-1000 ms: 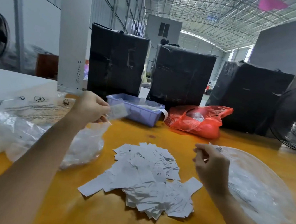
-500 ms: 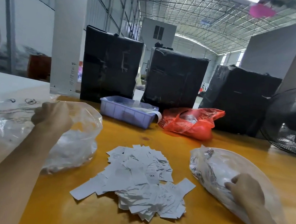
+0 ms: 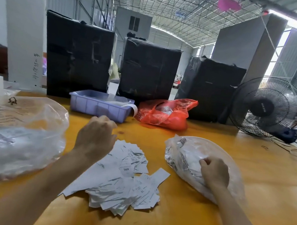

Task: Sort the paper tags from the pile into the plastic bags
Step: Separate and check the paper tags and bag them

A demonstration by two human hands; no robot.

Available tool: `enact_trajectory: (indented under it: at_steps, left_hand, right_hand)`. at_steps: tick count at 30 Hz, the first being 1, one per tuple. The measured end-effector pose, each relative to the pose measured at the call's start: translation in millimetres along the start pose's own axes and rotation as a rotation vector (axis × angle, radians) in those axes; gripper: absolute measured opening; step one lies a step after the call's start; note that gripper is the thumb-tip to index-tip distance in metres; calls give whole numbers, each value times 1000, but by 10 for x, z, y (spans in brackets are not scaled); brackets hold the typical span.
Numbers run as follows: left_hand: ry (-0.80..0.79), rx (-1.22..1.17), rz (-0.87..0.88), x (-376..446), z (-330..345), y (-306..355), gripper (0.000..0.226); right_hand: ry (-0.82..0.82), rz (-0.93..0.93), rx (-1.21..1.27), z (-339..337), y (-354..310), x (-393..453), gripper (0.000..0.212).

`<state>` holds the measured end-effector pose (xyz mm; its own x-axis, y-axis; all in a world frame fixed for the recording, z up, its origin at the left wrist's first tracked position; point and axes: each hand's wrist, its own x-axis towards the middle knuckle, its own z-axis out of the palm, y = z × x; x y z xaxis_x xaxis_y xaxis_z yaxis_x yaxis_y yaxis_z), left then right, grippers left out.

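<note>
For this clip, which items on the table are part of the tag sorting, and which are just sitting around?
Part of the job:
pile of paper tags
left plastic bag
right plastic bag
left hand, above the pile
right hand, in the right bag

Lying about:
purple bin
red bag
three black-wrapped boxes
fan
</note>
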<state>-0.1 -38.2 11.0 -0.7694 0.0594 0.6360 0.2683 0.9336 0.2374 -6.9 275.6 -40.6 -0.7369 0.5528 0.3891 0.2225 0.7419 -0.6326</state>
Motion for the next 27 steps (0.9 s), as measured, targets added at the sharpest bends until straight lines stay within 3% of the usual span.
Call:
enact_trajectory:
  at_steps: [3, 7, 9, 13, 16, 18, 20, 22, 25, 27]
  left_hand:
    - [-49, -70, 49, -76, 134, 104, 31]
    - [-95, -92, 98, -117, 205, 134, 30]
    - [-107, -106, 113, -126, 215, 138, 30]
    - [-132, -116, 132, -146, 236, 141, 29]
    - [-141, -125, 143, -153, 242, 140, 28]
    - [-148, -132, 151, -164, 245, 148, 28]
    - [-148, -171, 156, -165, 258, 158, 27]
    - [-171, -412, 86, -159, 261, 183, 33]
    - [-431, -1051, -202, -162, 202, 271, 76]
    - [-617, -1256, -346, -162, 218, 273, 89]
  right_hand:
    - [78, -18, 95, -4, -21, 35, 17]
    - [-200, -40, -244, 85, -19, -11, 33]
    - [-159, -66, -249, 112, -11, -26, 22]
    - [17, -67, 12, 110, 18, -25, 33]
    - [151, -67, 285, 69, -41, -5, 13]
    - [138, -2, 628, 25, -156, -2, 5]
    - [-1, 78, 994, -41, -318, -68, 3]
    - [-264, 75, 1240, -77, -528, -197, 9]
    - [-610, -20, 1257, -57, -875, -433, 12]
    - [-735, -102, 1169, -5, -1043, -585, 7]
